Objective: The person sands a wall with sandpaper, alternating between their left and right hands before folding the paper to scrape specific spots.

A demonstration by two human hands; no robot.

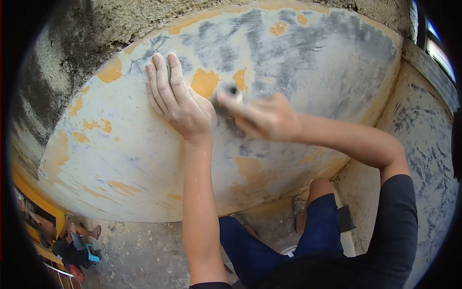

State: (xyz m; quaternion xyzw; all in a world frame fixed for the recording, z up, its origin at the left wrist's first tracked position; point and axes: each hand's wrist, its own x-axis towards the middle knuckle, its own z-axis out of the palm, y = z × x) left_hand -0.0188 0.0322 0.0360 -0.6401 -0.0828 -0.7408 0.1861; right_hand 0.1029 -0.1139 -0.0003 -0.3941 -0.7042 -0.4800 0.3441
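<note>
Flat on the curved panel (288, 62), my left hand (180, 98) rests with its fingers stretched upward, and dust coats its skin. The panel is whitish-grey with orange patches and dark smudges. To the right, my right hand (264, 115) is blurred by motion, its fingers closed around a small greyish object (231, 90) with a dark spot. That object is against or just above the panel, beside an orange patch (205, 83); its exact shape cannot be made out.
A rough wall (110, 24) borders the panel's upper left. On the right is a smudged grey surface (418, 144). Another person (72, 248) sits at the lower left near a blue stool (91, 254). Dusty floor (139, 250) lies below.
</note>
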